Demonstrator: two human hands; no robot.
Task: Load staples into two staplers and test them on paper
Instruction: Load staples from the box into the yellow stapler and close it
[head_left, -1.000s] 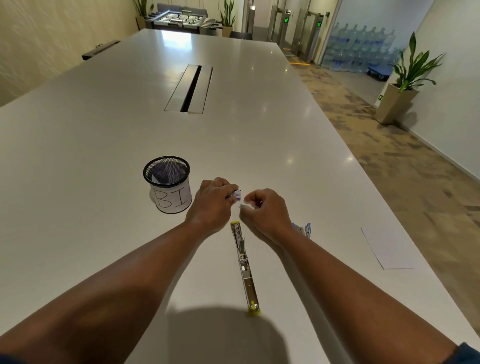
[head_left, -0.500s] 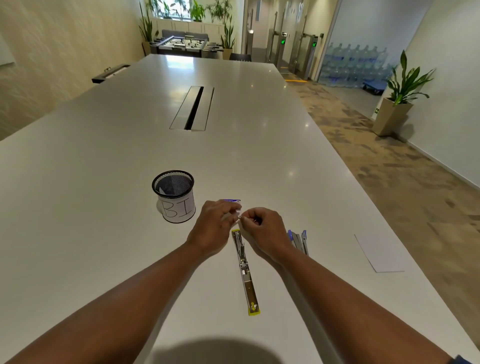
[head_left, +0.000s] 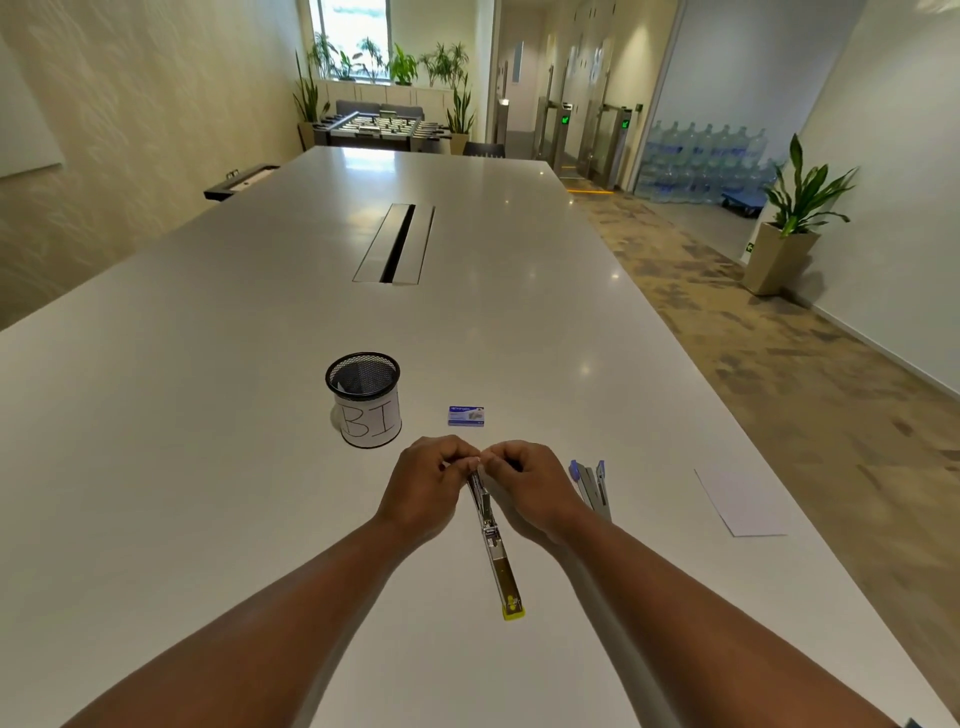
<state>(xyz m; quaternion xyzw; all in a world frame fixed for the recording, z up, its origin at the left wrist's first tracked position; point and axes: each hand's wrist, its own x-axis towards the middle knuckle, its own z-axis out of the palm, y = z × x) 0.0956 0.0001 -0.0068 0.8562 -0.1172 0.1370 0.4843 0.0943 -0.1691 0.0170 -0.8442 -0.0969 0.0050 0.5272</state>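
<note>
Flanking both hands (head_left: 480, 486): mesh cup (head_left: 365, 399), staple box (head_left: 466, 416), blue stapler (head_left: 593, 487), paper (head_left: 740, 501).

Yellow-tipped stapler (head_left: 495, 545): opened out flat, long and thin, metal channel facing up, lying lengthwise on table, far end under the two hands' fingertips, yellow end nearest viewer. Blue stapler (head_left: 592, 486): partly open, blue tips at far end, lying just right of yellow-tipped stapler, partly hidden by right wrist. Staple box (head_left: 466, 416): small, blue, flat, beyond far end of yellow-tipped stapler. Paper sheet (head_left: 740, 501): white, flat, well right of yellow-tipped stapler, near table edge.
</note>
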